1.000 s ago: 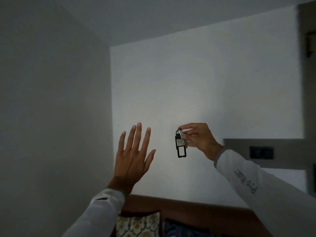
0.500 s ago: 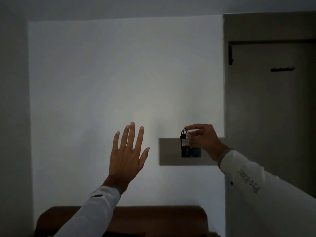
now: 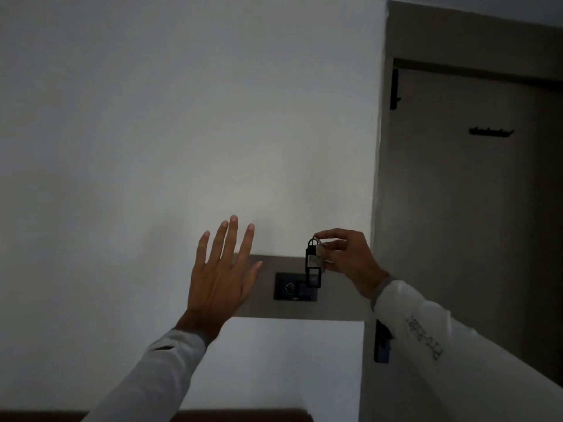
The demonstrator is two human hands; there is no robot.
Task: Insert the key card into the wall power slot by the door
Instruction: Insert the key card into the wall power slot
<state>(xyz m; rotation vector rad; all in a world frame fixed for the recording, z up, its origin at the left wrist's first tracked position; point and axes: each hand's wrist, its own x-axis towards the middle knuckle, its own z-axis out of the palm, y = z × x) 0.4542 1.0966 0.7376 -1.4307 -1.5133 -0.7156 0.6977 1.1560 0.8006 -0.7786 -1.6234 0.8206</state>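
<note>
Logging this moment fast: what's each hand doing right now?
Left hand: open, fingers spread, holding nothing.
Right hand: closed in a pinch on the key tag, which hangs in front of the wall power slot.

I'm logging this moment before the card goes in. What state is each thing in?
Key tag: hanging from the right hand, in front of the wall panel, not inserted.
Left hand: open, fingers spread, empty.
Door: closed.
Room: dim.
</note>
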